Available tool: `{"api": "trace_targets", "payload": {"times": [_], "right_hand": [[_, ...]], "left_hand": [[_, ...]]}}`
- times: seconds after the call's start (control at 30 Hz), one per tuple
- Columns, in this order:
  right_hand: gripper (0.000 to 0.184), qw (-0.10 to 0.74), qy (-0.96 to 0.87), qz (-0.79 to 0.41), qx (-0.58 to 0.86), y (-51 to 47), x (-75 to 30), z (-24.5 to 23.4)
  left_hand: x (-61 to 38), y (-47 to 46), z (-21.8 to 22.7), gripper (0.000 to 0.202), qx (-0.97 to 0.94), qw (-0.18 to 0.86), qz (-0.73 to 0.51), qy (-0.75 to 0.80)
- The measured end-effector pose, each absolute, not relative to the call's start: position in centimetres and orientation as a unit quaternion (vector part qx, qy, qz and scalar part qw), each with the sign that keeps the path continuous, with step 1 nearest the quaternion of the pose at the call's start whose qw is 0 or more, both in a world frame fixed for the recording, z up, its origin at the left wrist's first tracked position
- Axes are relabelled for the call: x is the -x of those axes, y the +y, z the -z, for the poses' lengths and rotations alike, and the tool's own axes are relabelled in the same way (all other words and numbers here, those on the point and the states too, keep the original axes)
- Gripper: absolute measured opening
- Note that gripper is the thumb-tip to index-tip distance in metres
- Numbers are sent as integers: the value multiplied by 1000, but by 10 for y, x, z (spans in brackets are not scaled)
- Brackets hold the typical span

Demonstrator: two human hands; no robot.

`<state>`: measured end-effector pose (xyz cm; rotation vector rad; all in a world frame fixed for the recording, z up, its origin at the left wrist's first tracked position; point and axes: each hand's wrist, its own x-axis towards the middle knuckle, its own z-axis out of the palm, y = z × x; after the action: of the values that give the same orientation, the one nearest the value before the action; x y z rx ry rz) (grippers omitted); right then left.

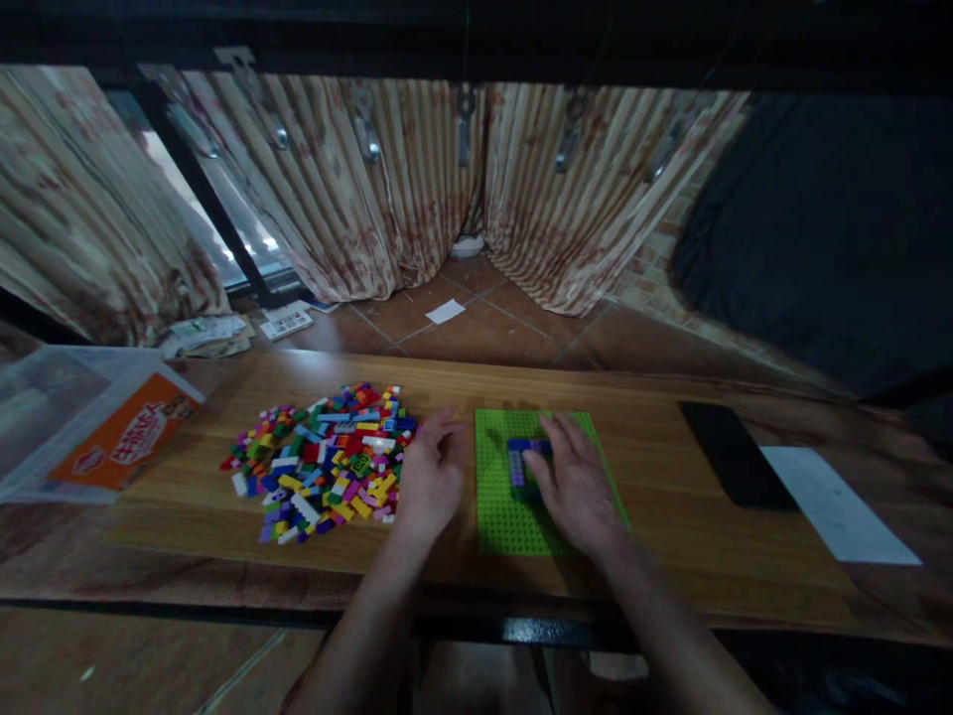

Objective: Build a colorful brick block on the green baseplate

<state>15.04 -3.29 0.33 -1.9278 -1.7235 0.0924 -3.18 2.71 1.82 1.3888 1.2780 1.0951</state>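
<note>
My left hand (432,482) hovers over the wooden table between the brick pile and the green baseplate. Its fingers are loosely bent and apart, with nothing visible in them. My right hand (577,482) lies over the right part of the green studded baseplate (495,531), thumb and fingers spread. Blue and purple toy bricks (516,467) form an angled outline on the plate, partly covered by that hand. The thumb tip is at these bricks; whether it presses on them I cannot tell. Left of my left hand spreads a heap of mixed coloured bricks (328,457).
A clear plastic box (126,367) with an orange label stands at the table's left end. To the right lie a black phone-like slab (734,457) and a white paper sheet (838,501). Striped curtains (402,189) hang beyond the table (647,417), above a tiled floor.
</note>
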Motion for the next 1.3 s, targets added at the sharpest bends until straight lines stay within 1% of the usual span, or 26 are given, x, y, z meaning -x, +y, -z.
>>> {"api": "trace_targets", "payload": {"times": [0.1, 0.23, 0.33, 0.47, 0.6, 0.7, 0.73, 0.8, 0.87, 0.9, 0.97, 1.03, 1.3], "right_hand": [[65, 194, -666, -24, 720, -34, -132, 6], [71, 127, -674, -7, 728, -35, -120, 16], [71, 100, -668, 3, 737, -34, -117, 18], [69, 89, -658, 11, 748, -34, -115, 19], [70, 101, -652, 15, 752, -33, -116, 21], [67, 148, -649, 33, 746, -35, -113, 15], [63, 178, -654, 43, 734, -37, -109, 12], [47, 253, -686, 49, 680, -42, -96, 4], [29, 328, -739, 17, 588, -48, -77, -1], [24, 348, -757, -3, 553, -51, -67, -2], [20, 354, -782, -35, 511, -55, -48, 0], [21, 347, -794, -50, 497, -55, -34, 4], [15, 307, -798, -55, 516, -43, -24, 10]], "left_hand": [[45, 35, -28, 39, -502, 474, -490, 531], [58, 42, -35, 35, -453, 484, -531, 528], [68, 48, -36, 36, -428, 472, -568, 521], [86, 54, -39, 38, -397, 451, -612, 514], [100, 56, -41, 41, -380, 445, -622, 520], [106, 55, -44, 41, -362, 448, -634, 517], [107, 54, -45, 40, -359, 447, -635, 518], [109, 53, -46, 39, -358, 440, -634, 525], [109, 53, -47, 38, -357, 439, -634, 527], [109, 53, -47, 38, -357, 442, -635, 524], [108, 53, -47, 37, -355, 450, -635, 517], [106, 54, -47, 37, -355, 453, -634, 517], [106, 53, -48, 37, -373, 456, -614, 525]]}}
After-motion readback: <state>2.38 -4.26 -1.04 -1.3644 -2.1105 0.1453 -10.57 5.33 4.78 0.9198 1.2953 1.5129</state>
